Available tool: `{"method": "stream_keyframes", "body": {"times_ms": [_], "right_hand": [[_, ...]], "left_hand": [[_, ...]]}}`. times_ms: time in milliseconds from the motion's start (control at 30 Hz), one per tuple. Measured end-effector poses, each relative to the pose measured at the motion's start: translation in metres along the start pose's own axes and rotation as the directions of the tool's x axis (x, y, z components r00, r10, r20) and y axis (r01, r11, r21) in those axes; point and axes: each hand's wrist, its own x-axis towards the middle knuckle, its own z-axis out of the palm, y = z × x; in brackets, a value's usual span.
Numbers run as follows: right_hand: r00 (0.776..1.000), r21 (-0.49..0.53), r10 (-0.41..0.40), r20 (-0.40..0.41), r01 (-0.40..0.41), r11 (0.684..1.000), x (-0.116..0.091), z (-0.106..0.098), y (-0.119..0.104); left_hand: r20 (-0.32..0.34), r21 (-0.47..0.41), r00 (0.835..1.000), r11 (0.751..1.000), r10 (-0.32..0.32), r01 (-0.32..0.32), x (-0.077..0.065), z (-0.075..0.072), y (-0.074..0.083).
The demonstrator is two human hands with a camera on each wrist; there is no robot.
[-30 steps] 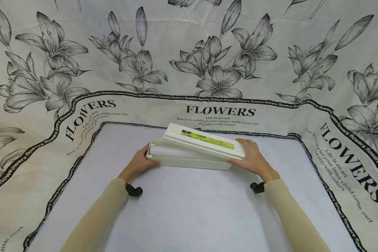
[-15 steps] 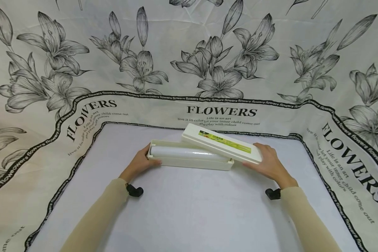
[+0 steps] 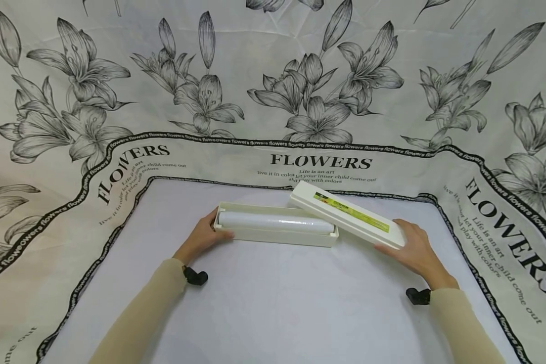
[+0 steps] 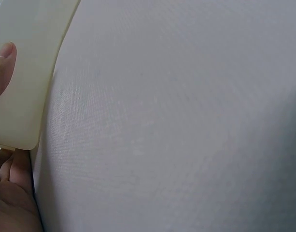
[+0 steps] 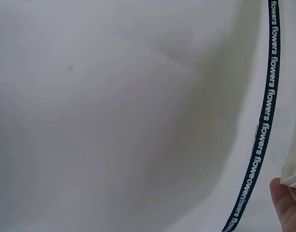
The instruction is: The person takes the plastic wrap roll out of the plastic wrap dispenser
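A long cream plastic box point(image 3: 277, 237) lies on the white cloth, its top uncovered, with a shiny roll of cling film point(image 3: 273, 221) inside. My left hand point(image 3: 203, 236) grips the box's left end, thumb on the near side; in the left wrist view the thumb lies against the box wall point(image 4: 32, 96). My right hand point(image 3: 411, 247) holds the right end of the lid point(image 3: 346, 210), which bears a yellow-green label point(image 3: 352, 211). The lid slants up and back, its far left end overlapping the box's back right corner in the head view. In the right wrist view only some fingers point(image 5: 283, 203) show at the lid's edge.
White cloth point(image 3: 282, 303) covers the table, bordered by a black band printed with "flowers". Behind it rises a backdrop point(image 3: 236, 60) with lily drawings. Black wrist cameras point(image 3: 418, 296) are strapped at both sleeves.
The right hand has drawn the lid off to the right and a little nearer, baring the whole roll. The left hand and the box have stayed nearly where they were.
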Motion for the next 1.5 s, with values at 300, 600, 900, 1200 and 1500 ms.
{"method": "stream_keyframes", "body": {"times_ms": [300,600,900,1200,1500], "right_hand": [[0.999,-0.018,0.025,-0.028,-0.025,1.000,-0.017,-0.011,0.023],[0.996,-0.048,0.030,-0.089,-0.034,0.998,-0.030,-0.016,0.045],[0.991,-0.040,0.038,-0.130,-0.043,0.998,-0.038,-0.021,0.060],[0.985,-0.056,0.131,-0.115,-0.138,0.989,-0.055,-0.028,0.067],[0.970,-0.092,0.216,-0.107,-0.226,0.970,-0.066,-0.031,0.075]], "left_hand": [[0.003,-0.008,1.000,1.000,0.005,-0.005,-0.001,0.002,0.000],[-0.003,-0.016,1.000,1.000,-0.006,0.006,-0.003,0.003,0.001],[0.003,-0.031,1.000,0.999,0.011,-0.011,-0.005,0.002,0.005],[0.002,-0.024,1.000,1.000,0.017,-0.017,-0.002,0.002,0.002],[0.005,-0.008,1.000,1.000,0.014,-0.014,-0.002,0.001,0.001]]}}
